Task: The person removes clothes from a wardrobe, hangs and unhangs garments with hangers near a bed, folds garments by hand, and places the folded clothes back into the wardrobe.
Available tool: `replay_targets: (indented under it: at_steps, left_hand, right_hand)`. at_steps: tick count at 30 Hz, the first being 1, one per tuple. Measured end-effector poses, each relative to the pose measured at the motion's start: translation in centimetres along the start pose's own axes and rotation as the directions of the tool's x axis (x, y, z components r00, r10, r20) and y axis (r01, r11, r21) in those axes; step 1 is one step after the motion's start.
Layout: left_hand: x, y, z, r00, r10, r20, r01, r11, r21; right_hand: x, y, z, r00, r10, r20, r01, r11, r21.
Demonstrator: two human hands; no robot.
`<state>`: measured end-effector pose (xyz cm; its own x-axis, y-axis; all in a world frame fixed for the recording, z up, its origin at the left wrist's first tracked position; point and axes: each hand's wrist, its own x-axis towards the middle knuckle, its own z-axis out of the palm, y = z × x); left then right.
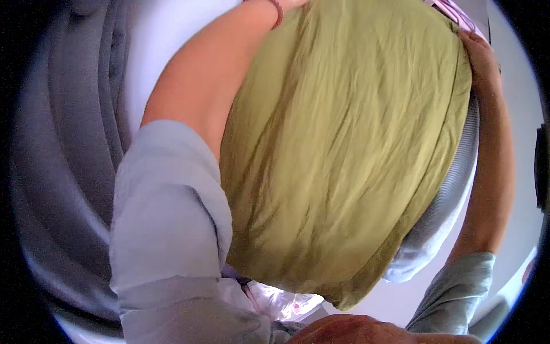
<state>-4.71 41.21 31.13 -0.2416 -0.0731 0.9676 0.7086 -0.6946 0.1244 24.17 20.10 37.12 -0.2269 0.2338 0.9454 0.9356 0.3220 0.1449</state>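
Note:
A wrinkled olive-green cloth is stretched out in front of me and fills the middle of the view. At its upper right edge, my right hand has its fingers closed on the cloth. My left hand is at the cloth's upper left, mostly cut off by the top of the view, so its fingers are hidden. A dark red bracelet circles the left wrist.
Behind the green cloth, a grey-blue ribbed fabric shows on the right. Pink strips stick out at the top right. Dark grey folded fabric lies along the left. Shiny clear plastic shows below, and a dark object stands at the far right.

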Motion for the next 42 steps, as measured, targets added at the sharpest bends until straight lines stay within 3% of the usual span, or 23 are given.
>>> replay_targets:
  at_steps: [1, 3, 5, 6, 9, 10, 11, 13, 15, 17, 19, 21, 25, 26, 28, 29, 31, 34, 36, 37, 39, 40, 42]
  left_hand:
    - [-0.6, 1.6, 0.2, 0.942, 0.039, -0.333, 0.015, 0.987, 0.157]
    - [-1.8, 2.7, -2.3, 0.95, -0.032, -0.312, 0.083, 0.985, 0.15]
    - [-1.3, -0.6, -4.9, 0.947, -0.226, 0.229, 0.26, 0.956, -0.133]
    - [-3.6, 1.1, -9.1, 0.82, -0.319, 0.476, 0.547, 0.682, -0.485]
    - [-3.0, -0.6, -4.4, 0.825, -0.397, 0.403, 0.536, 0.776, -0.332]
    - [-2.2, -0.7, -5.0, 0.871, -0.352, 0.344, 0.36, 0.932, 0.045]
    - [-2.5, 0.8, -5.5, 0.87, -0.347, 0.35, 0.353, 0.934, 0.047]
    - [-5.8, 5.1, -5.1, 0.981, -0.175, 0.078, 0.166, 0.979, 0.118]
    - [-7.7, 7.8, -7.3, 0.937, 0.025, 0.348, 0.196, 0.787, -0.585]
    - [-7.8, 14.3, -14.4, 0.674, 0.163, 0.72, 0.528, 0.575, -0.625]
    - [-13.9, 18.5, -13.4, 0.926, 0.251, 0.283, -0.106, 0.89, -0.443]
    - [-13.9, 16.9, -11.7, 0.881, 0.326, 0.342, -0.17, 0.894, -0.414]
    - [-12.7, 13.2, -10.2, 0.797, 0.381, 0.468, -0.128, 0.865, -0.486]
    - [-13.0, 13.3, -9.7, 0.847, 0.437, 0.302, -0.275, 0.848, -0.453]
    - [-12.0, 12.0, -11.9, 0.878, 0.074, 0.473, 0.133, 0.911, -0.39]
    - [-12.6, 12.6, -12.0, 0.953, 0.192, 0.235, -0.05, 0.862, -0.505]
    - [-10.6, 10.0, -13.3, 0.966, 0.243, 0.083, -0.148, 0.794, -0.59]
    - [-8.9, 9.4, -15.8, 0.994, 0.041, 0.102, 0.015, 0.869, -0.495]
    - [-7.9, 9.1, -16.5, 0.995, 0.096, -0.031, -0.101, 0.917, -0.387]
    - [-7.8, 9.2, -16.9, 0.995, 0.095, -0.035, -0.101, 0.919, -0.381]
    - [-7.6, 9.9, -17.5, 0.999, 0.033, 0.002, -0.03, 0.929, -0.369]
    - [-7.6, 10.3, -17.6, 0.999, 0.034, 0.001, -0.031, 0.93, -0.367]
    - [-7.7, 11.6, -17.0, 0.952, 0.282, -0.117, -0.301, 0.931, -0.205]
  right_hand:
    - [-1.0, -0.8, -1.2, 0.978, 0.195, -0.074, -0.174, 0.959, 0.223]
    - [-1.7, -1.4, -1.0, 0.976, 0.112, -0.187, -0.107, 0.994, 0.037]
    - [-2.7, -3.0, -0.7, 0.955, -0.013, -0.295, -0.027, 0.991, -0.132]
    - [-3.3, -4.2, -0.5, 0.958, -0.011, -0.288, -0.028, 0.991, -0.133]
    - [-6.5, -5.3, 0.3, 0.977, -0.018, -0.214, -0.019, 0.985, -0.171]
    - [-8.1, -7.5, 0.3, 0.987, 0.159, 0.005, -0.157, 0.974, 0.161]
    - [-9.6, -8.6, -0.2, 0.933, 0.249, 0.261, -0.344, 0.831, 0.437]
    - [-11.5, -8.0, -0.3, 0.913, 0.225, 0.34, -0.387, 0.742, 0.548]
    - [-12.8, -9.0, 0.5, 0.861, 0.22, 0.459, -0.492, 0.592, 0.638]
    - [-12.8, -7.6, -0.4, 0.82, 0.131, 0.556, -0.546, 0.467, 0.695]
    - [-12.7, -6.6, 0.7, 0.829, -0.054, 0.557, -0.512, 0.329, 0.794]
    - [-12.1, -6.1, 2.0, 0.822, -0.24, 0.517, -0.489, 0.167, 0.856]
    - [-11.9, -6.4, 4.2, 0.886, -0.15, 0.439, -0.382, 0.301, 0.874]
    - [-12.2, -6.1, 4.5, 0.905, -0.14, 0.401, -0.261, 0.561, 0.786]
    - [-12.9, -4.7, 6.4, 0.926, -0.261, 0.273, 0.109, 0.877, 0.467]
    - [-13.5, -4.3, 7.5, 0.902, -0.384, 0.198, 0.328, 0.906, 0.267]
    - [-14.3, -5.7, 7.8, 0.879, -0.441, 0.181, 0.416, 0.895, 0.161]
    - [-15.7, -7.3, 8.7, 0.846, -0.516, 0.134, 0.528, 0.847, -0.069]
    - [-16.1, -9.2, 8.2, 0.9, -0.379, 0.217, 0.436, 0.748, -0.5]
    - [-15.6, -10.2, 8.2, 0.898, -0.385, 0.215, 0.44, 0.748, -0.496]
    - [-14.3, -11.7, 8.3, 0.677, -0.734, 0.051, 0.629, 0.542, -0.558]
    - [-14.4, -11.9, 8.2, 0.71, -0.701, 0.07, 0.627, 0.583, -0.517]
    - [-13.1, -11.8, 7.7, 0.672, -0.721, 0.168, 0.667, 0.491, -0.56]
